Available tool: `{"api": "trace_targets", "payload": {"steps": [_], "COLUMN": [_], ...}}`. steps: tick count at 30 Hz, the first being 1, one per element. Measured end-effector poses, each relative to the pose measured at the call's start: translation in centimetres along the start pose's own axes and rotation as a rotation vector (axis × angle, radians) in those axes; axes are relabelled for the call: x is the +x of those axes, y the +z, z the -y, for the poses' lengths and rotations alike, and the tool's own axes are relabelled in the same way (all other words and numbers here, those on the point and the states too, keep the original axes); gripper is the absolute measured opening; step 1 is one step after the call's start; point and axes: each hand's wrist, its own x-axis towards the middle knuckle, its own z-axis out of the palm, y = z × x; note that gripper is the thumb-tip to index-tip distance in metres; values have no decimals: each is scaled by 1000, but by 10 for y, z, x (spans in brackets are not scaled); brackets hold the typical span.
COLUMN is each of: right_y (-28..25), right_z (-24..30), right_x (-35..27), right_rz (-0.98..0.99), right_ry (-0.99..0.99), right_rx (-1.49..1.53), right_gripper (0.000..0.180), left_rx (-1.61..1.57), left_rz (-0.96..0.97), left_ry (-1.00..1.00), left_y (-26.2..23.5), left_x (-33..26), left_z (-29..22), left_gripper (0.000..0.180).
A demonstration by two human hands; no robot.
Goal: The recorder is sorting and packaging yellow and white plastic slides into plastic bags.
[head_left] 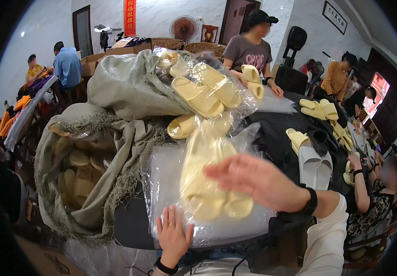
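My left hand (173,234) lies flat with fingers spread on a stack of clear plastic bags (161,184) at the table's near edge. Just beyond it, a pair of pale yellow slippers (207,188) rests in a clear bag on that stack. My right hand (258,179), blurred by motion, hovers over the slippers' right side with its fingers stretched out to the left. Nothing shows in its grip. Behind the pair lie more bagged yellow slippers (198,96), piled against a woven sack.
An open woven sack (51,152) full of yellow slippers stands at left. White slippers (315,168) and a black pair lie on the dark table to the right. Across it, a person in a grey shirt (249,50) holds yellow slippers. Another person (378,193) sits at the right.
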Motion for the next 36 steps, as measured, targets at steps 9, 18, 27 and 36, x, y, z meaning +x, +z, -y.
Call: {"api": "trace_targets", "payload": {"steps": [9, 18, 27, 36], "right_y": [-76, -151, -102, -30], "right_z": [-22, -51, 25, 52], "right_x": [23, 97, 98, 55], "right_rz": [176, -293, -38, 15], "right_ry": [-336, -320, 73, -267], "right_rx": [-1469, -1902, -325, 38], "right_gripper": [41, 63, 16, 19], "left_rx": [14, -75, 50, -61], "left_rz": [-84, -50, -28, 76], "left_ry": [74, 13, 104, -33], "left_y": [8, -2, 15, -7], "left_x": [-2, -1, -9, 2], "left_z": [5, -4, 8, -2], "left_gripper": [54, 53, 52, 64]}}
